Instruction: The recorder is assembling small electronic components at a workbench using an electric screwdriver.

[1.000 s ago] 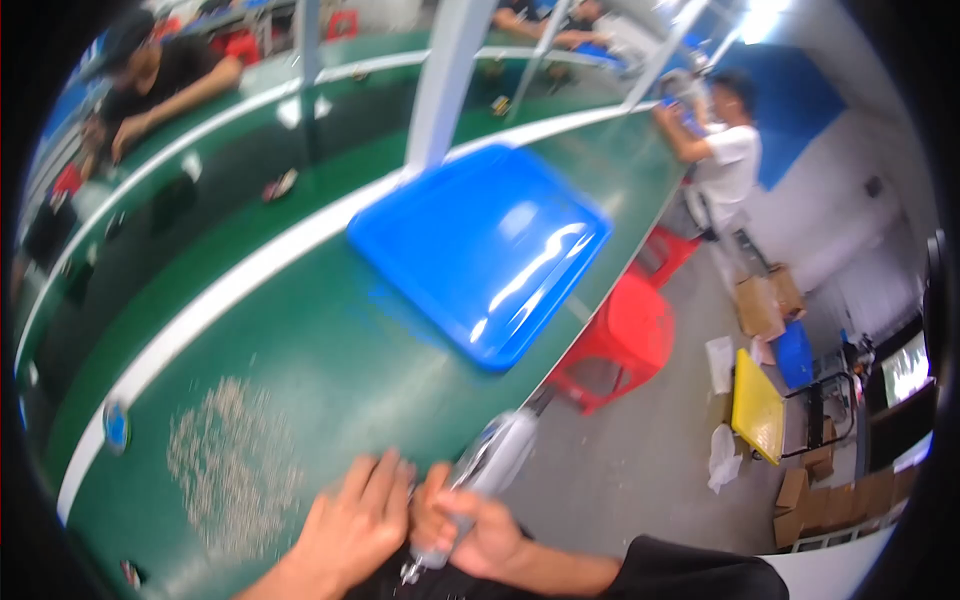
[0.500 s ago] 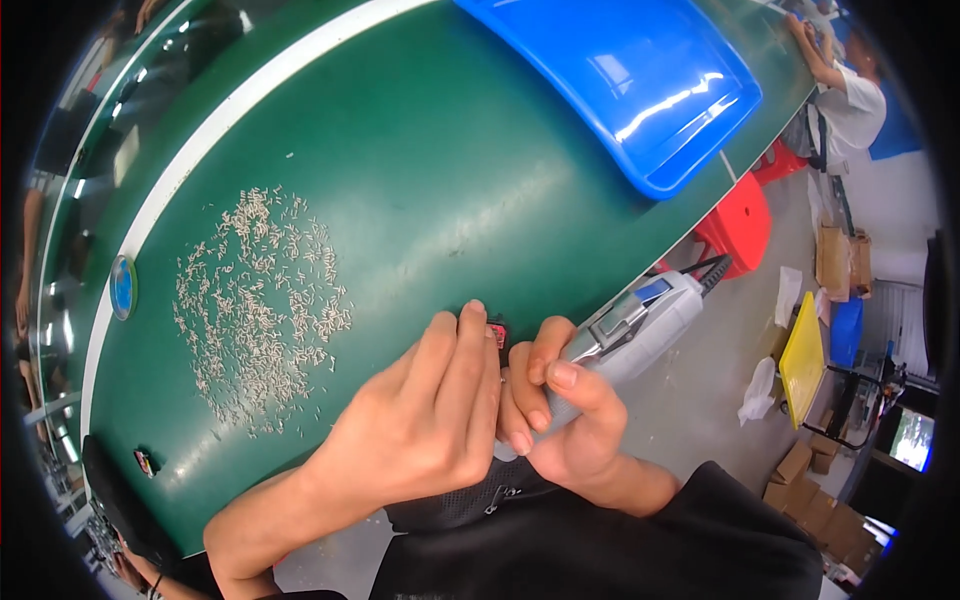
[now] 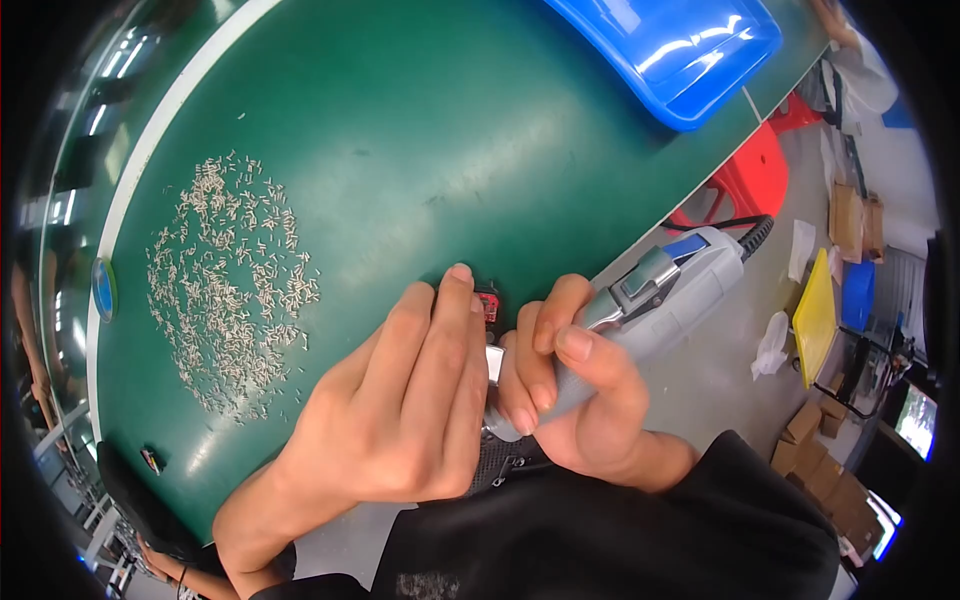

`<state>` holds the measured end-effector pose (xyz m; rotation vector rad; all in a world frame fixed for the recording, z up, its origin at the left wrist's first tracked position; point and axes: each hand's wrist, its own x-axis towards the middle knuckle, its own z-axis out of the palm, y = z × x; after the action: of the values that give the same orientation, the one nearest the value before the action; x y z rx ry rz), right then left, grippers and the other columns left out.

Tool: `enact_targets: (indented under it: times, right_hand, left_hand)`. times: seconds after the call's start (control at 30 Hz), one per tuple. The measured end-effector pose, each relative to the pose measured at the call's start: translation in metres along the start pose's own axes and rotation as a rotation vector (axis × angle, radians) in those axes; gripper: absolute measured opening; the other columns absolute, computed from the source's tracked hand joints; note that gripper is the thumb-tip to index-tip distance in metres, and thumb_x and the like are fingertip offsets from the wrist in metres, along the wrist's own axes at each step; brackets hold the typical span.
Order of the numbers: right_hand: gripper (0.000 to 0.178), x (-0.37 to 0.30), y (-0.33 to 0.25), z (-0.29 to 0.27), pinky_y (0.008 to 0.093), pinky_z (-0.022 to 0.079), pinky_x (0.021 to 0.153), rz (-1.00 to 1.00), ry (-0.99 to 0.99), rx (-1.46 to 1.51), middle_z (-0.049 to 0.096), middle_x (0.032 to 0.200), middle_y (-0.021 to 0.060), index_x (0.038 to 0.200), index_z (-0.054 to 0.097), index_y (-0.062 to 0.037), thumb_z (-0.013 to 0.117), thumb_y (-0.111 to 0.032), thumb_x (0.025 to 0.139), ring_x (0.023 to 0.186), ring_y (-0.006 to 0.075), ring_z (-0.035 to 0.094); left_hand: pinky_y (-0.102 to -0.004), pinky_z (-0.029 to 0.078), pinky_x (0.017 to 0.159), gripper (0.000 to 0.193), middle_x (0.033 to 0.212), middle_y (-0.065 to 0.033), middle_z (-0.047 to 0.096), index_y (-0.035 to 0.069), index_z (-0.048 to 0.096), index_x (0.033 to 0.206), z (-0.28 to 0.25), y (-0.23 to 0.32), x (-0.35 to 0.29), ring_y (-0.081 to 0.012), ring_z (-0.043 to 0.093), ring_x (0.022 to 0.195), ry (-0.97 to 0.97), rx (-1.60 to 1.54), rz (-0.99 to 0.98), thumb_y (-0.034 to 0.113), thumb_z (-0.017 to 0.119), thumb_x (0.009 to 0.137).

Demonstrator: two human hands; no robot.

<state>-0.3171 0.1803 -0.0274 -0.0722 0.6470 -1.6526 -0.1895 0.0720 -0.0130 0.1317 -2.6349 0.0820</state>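
Note:
My right hand is wrapped round a grey electric screwdriver with a metal lever and a blue patch, its black cable leaving the far right end. The tool's front end points down towards my left hand. Fingers of that hand are pressed together and bent over, knuckles up, hiding most of what they hold. Just beyond the left fingertips shows a small black-and-red part; whether they grip it is hidden. A shiny metal piece peeks out between both hands.
Left of my hands, many small silvery screw-like pieces lie scattered on the green table. A blue tray sits at the far right, a round blue-faced disc at the left edge. Beyond the table stands a red stool.
The whole view has shifted and turned a little. Both hands keep their grips close together, and slightly more of the screwdriver and the metal piece shows between them.

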Motion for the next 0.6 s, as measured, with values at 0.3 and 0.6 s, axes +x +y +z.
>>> enact_targets:
  times: [0.3, 0.6]
  right_hand:
    - [0.014, 0.001, 0.000, -0.002, 0.0292, 0.041, 0.046, -0.010, -0.019, -0.138, 0.044, 0.058, 0.0047, 0.086, 0.043, -0.0069, 0.044, -0.020, 0.091, 0.046, 0.0173, 0.047]
    - [0.012, -0.017, 0.008, 0.002, 0.0325, 0.046, 0.055, 0.040, -0.046, -0.103, 0.050, 0.060, 0.0088, 0.088, 0.045, -0.0062, 0.047, -0.018, 0.090, 0.055, 0.0233, 0.054]
  left_hand:
    - [-0.0329, 0.053, 0.061, 0.030, 0.094, -0.0226, 0.062, -0.013, 0.060, 0.087, -0.001, 0.006, -0.001, -0.0305, 0.061, 0.078, -0.033, -0.264, -0.302, -0.002, 0.061, 0.059]
    - [-0.0316, 0.047, 0.070, 0.025, 0.090, -0.0100, 0.063, -0.001, 0.062, 0.085, -0.015, 0.000, 0.015, -0.0246, 0.060, 0.082, -0.121, -0.585, -0.695, -0.010, 0.070, 0.064]
